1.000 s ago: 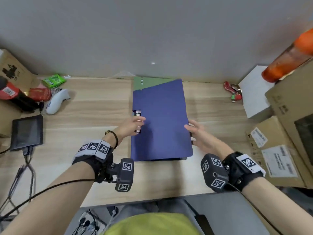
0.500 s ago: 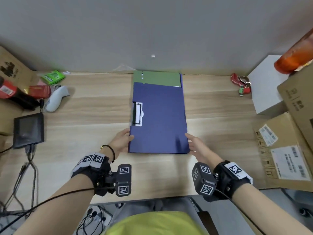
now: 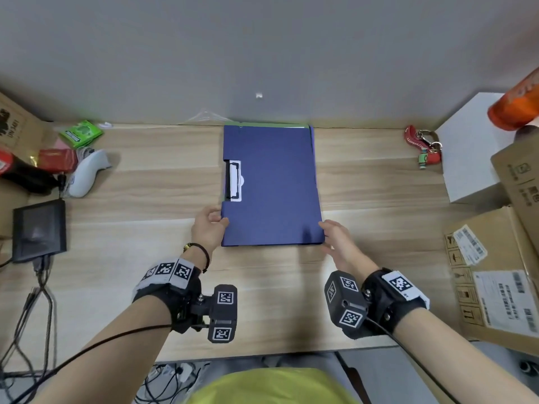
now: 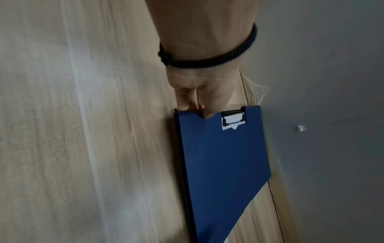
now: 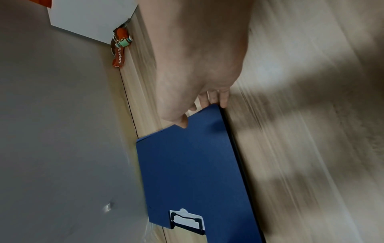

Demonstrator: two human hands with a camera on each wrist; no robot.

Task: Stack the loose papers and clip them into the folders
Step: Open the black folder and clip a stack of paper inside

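Note:
A shut blue folder [image 3: 272, 185] lies flat in the middle of the wooden desk [image 3: 145, 176], its black-and-white clip [image 3: 233, 180] on the left edge. Under it only a thin strip of the green folder [image 3: 274, 124] shows at the wall. My left hand [image 3: 210, 225] touches the blue folder's near-left edge, thumb on the cover. My right hand [image 3: 332, 233] touches its near-right corner. The left wrist view shows the left hand [image 4: 195, 98] at the edge beside the clip [image 4: 233, 119]. The right wrist view shows the right hand [image 5: 199, 98] at the corner of the folder [image 5: 193, 164]. No loose papers are in view.
A red keychain [image 3: 423, 145], white box [image 3: 472, 147], orange bottle [image 3: 516, 103] and cardboard boxes [image 3: 495, 272] crowd the right. At the left are a white controller [image 3: 87, 173], green packet [image 3: 80, 133], small black screen [image 3: 39, 228] and cables [image 3: 35, 316]. The wall stands just behind the folders.
The blue folder has slid away from me toward the wall and squared up, now covering nearly all of the green folder. Both hands shifted from its sides to its near corners.

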